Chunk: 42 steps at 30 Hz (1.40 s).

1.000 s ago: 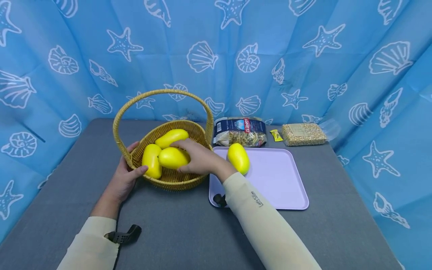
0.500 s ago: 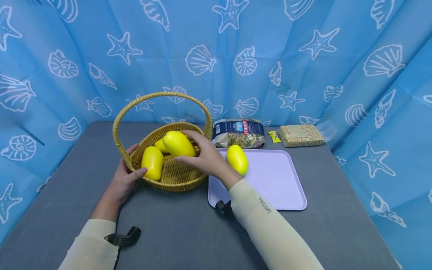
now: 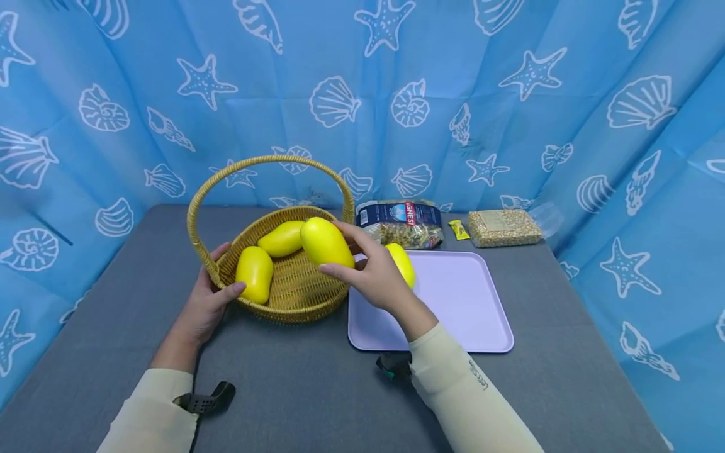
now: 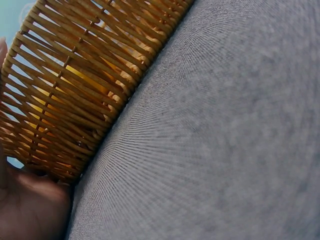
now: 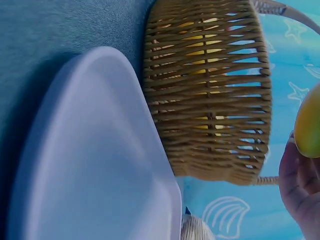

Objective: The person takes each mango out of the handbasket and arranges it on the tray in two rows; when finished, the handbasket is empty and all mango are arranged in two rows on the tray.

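Observation:
A yellow mango [image 3: 325, 242] is held by my right hand [image 3: 378, 269], thumb below and fingers behind it, over the right rim of the wicker basket [image 3: 300, 311]. The right wrist view shows this mango [image 5: 309, 125] up beyond the basket's side wall [image 5: 207, 100]. My left hand [image 3: 208, 302] grips the basket's left rim, thumb on the near edge. Inside the basket lie two more mangoes, one at the left [image 3: 254, 274] and one at the back [image 3: 282, 239]. Another mango [image 3: 402, 263] rests on the lilac tray [image 3: 453, 302], partly hidden by my right hand.
Behind the tray stand a pasta bag [image 3: 399, 223], a small yellow packet [image 3: 459, 229] and a clear bag of grain [image 3: 504, 228]. The basket's tall handle [image 3: 272, 157] arches over its opening. A blue curtain [image 3: 362, 94] hangs behind the grey table [image 3: 294, 390].
My right hand has lifted one mango out from among the others and carried it right, to the basket's rim. The left hand still grips the basket.

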Tool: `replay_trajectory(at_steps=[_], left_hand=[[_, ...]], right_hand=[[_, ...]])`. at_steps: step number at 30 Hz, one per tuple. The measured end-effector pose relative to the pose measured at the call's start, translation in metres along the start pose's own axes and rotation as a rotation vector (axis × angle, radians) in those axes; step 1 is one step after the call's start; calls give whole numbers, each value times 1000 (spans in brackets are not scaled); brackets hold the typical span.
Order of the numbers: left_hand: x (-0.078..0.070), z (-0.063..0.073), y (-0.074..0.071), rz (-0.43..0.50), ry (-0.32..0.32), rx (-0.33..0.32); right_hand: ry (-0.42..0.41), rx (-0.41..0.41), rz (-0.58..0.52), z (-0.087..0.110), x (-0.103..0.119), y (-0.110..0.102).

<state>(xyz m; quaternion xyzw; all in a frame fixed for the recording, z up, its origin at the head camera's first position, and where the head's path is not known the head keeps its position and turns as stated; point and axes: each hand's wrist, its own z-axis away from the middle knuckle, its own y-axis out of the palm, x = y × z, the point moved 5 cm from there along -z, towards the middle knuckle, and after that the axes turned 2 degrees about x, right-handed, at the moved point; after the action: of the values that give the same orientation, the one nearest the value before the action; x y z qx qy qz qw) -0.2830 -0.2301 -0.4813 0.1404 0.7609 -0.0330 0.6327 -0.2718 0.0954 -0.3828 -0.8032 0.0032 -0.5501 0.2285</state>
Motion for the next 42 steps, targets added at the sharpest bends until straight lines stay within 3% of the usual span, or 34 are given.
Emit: replay_trajectory(at_steps=[7,18,27,35,42], left_hand=[[-2,0,1,0,6,-7],[-4,1,4,7,10,-7],[-5,1,4,-3,5,-14],[-6,2,5,3,3,-10],[-6,2,5,0,-8,-15]], right_hand=[[-9,-65,28,19,5,-20],[53,-183,91,51,-1,-67],[122,-296,192,68,-21,-115],[235,-378,258,80,-45,-142],[406,-349,355,89,-69,-151]])
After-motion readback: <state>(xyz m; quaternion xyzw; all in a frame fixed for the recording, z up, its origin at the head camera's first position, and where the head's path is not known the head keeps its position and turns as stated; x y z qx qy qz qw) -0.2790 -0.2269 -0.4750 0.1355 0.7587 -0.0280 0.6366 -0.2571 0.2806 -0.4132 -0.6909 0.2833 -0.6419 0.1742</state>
